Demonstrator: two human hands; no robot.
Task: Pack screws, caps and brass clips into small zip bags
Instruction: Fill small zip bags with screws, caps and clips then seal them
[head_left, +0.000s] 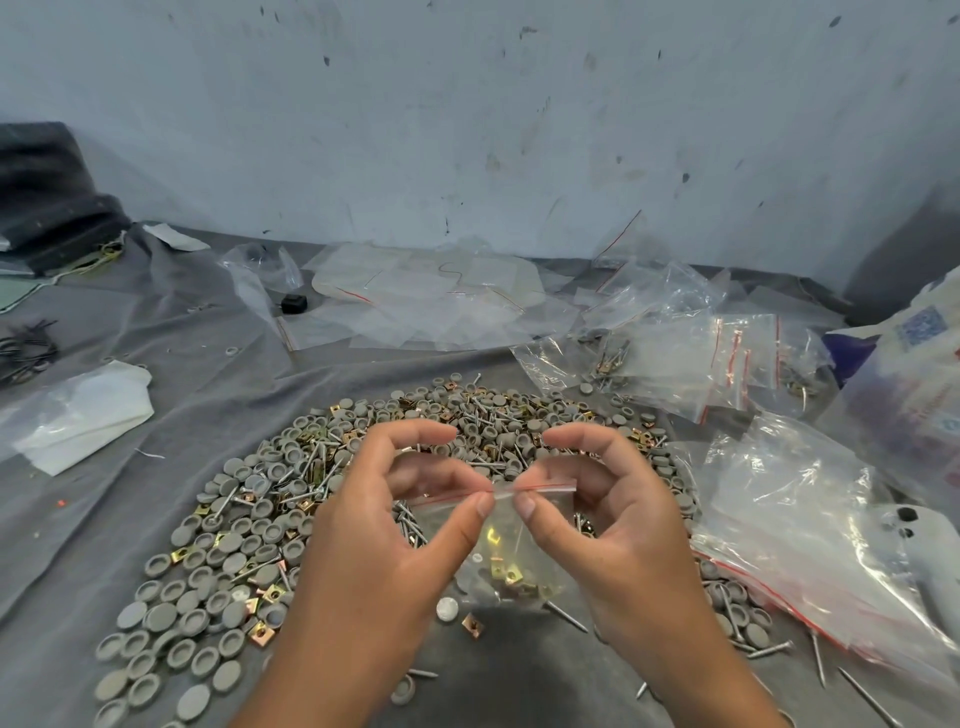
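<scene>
Nearest us, our left hand (384, 530) and right hand (613, 525) meet at the centre of the view, holding one small zip bag (498, 551) above the desk (156, 322). The fingers of each hand pinch the bag's red-lined top edge: the left thumb and forefinger grip it just at 9 o'clock of the middle, the right thumb and forefinger just at 3 o'clock of it, the thumb tips nearly touching. The other fingers are curled loosely above. The bag hangs down between our wrists, and brass clips (511, 574) with a few grey caps show through its lower part.

Under and beyond the hands, a wide heap of grey caps (197, 603), screws (566, 616) and brass clips spreads over the grey cloth from 7 o'clock round to 1 o'clock. At 4 o'clock lies a stack of empty clear bags (795, 530). Further off, at 2 o'clock, filled bags (691, 358) are piled together. At 12 o'clock more flat clear bags (426, 296) lie near the wall (467, 114), with a small black object (294, 303) just beside them.
</scene>
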